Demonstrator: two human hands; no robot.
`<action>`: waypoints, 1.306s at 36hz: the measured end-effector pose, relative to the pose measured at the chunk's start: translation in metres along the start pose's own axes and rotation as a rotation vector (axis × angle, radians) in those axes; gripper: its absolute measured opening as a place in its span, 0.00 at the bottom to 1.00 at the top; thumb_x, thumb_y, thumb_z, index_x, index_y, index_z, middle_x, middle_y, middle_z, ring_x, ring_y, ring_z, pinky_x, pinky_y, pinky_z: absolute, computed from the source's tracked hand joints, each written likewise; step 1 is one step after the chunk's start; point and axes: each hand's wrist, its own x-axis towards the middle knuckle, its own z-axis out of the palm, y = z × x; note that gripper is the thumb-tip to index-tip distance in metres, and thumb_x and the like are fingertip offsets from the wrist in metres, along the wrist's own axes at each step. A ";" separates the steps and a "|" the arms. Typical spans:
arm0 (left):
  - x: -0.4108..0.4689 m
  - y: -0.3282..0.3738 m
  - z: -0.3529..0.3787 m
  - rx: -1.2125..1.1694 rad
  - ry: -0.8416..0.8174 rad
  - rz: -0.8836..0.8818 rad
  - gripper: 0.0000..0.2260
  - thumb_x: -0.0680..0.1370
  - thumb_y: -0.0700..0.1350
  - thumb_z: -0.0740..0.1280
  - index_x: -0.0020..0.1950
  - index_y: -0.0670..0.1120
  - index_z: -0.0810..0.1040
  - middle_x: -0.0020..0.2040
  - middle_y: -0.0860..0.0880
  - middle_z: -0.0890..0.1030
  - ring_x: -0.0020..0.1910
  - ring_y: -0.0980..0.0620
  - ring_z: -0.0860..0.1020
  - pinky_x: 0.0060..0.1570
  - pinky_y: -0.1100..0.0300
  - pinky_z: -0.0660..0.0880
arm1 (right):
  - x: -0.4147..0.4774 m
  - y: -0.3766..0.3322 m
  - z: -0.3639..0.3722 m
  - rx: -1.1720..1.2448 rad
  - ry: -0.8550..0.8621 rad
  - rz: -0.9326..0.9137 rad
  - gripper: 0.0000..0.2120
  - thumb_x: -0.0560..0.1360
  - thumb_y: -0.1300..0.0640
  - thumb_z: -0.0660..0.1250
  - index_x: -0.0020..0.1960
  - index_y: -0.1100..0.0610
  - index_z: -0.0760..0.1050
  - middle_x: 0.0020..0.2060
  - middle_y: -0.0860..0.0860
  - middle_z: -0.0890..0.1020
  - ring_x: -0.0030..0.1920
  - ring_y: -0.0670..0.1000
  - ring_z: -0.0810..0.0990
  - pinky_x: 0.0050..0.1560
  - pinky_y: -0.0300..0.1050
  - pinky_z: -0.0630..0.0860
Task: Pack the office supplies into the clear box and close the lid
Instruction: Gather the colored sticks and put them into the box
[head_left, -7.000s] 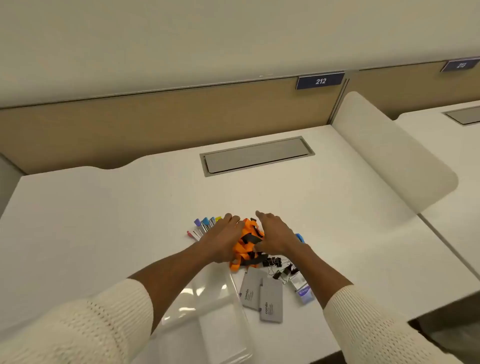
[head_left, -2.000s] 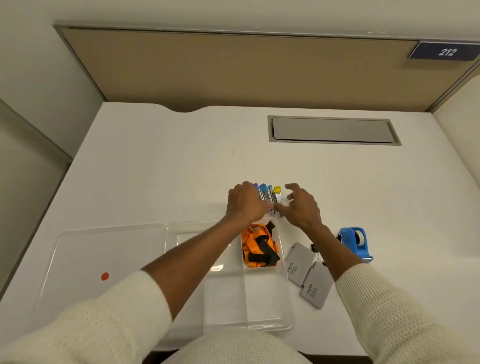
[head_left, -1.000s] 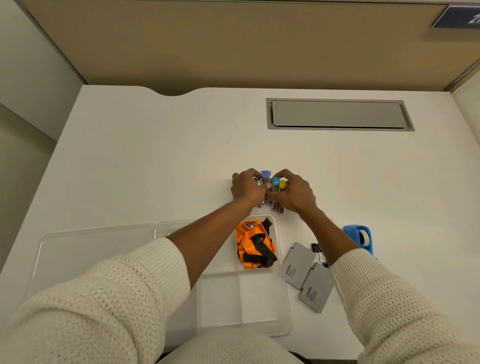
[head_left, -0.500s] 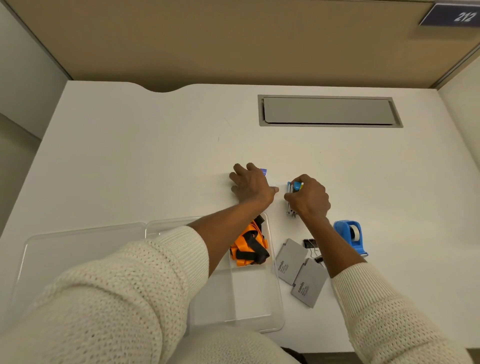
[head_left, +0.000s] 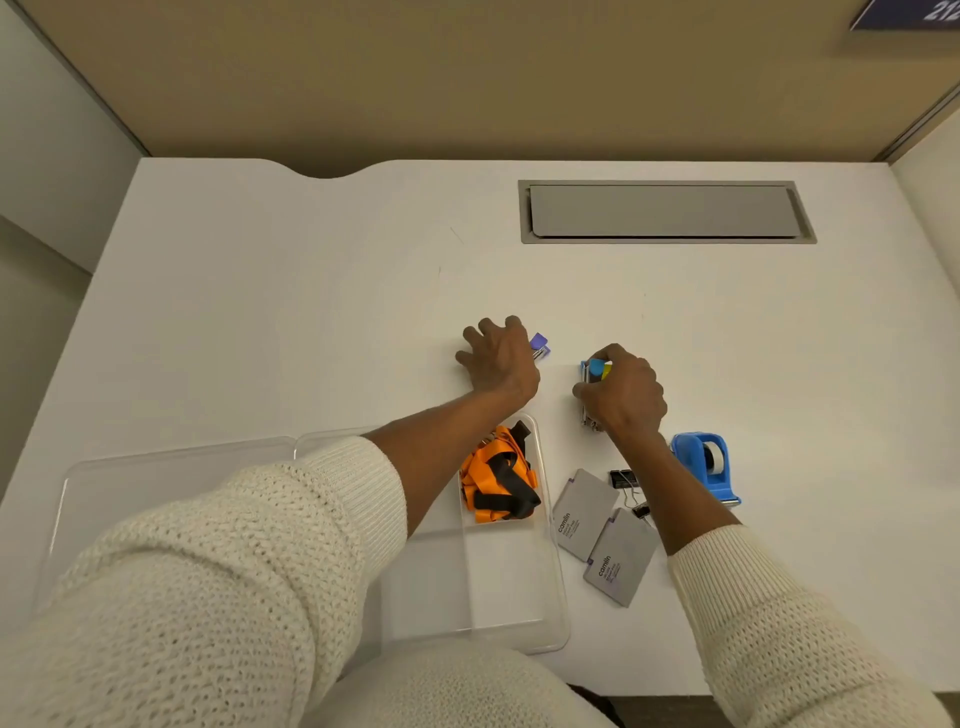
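Gripping a marker bundle (head_left: 594, 387) in our right hand (head_left: 623, 397), its length pointing away from us, we cup purple markers (head_left: 539, 347) with our left hand (head_left: 498, 361); the clear box (head_left: 545, 613) lies nearer us.

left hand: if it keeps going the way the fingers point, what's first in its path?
The left hand points up-left, away from the person. Only bare white desk lies ahead, then likely the desk's back edge and the tan partition. Looks free, though depth is unclear.
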 end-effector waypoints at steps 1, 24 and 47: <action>0.000 -0.002 0.001 -0.001 0.016 0.040 0.26 0.73 0.43 0.78 0.67 0.45 0.72 0.67 0.40 0.72 0.69 0.39 0.70 0.60 0.46 0.76 | -0.001 0.000 0.000 -0.001 0.005 -0.003 0.20 0.69 0.52 0.75 0.60 0.48 0.76 0.56 0.55 0.80 0.50 0.59 0.80 0.49 0.51 0.76; -0.009 -0.051 -0.039 -0.938 -0.014 -0.076 0.13 0.69 0.44 0.83 0.46 0.45 0.81 0.47 0.50 0.82 0.47 0.52 0.81 0.39 0.58 0.79 | -0.011 0.004 -0.030 0.553 -0.070 0.227 0.17 0.65 0.65 0.80 0.51 0.52 0.84 0.45 0.59 0.86 0.41 0.57 0.88 0.42 0.58 0.86; -0.141 -0.183 -0.131 -1.433 0.119 -0.291 0.09 0.74 0.37 0.78 0.50 0.40 0.80 0.53 0.43 0.88 0.43 0.44 0.89 0.38 0.63 0.81 | -0.173 -0.133 0.072 -0.175 -0.310 -0.379 0.19 0.71 0.53 0.77 0.60 0.52 0.78 0.53 0.52 0.83 0.47 0.51 0.79 0.43 0.45 0.80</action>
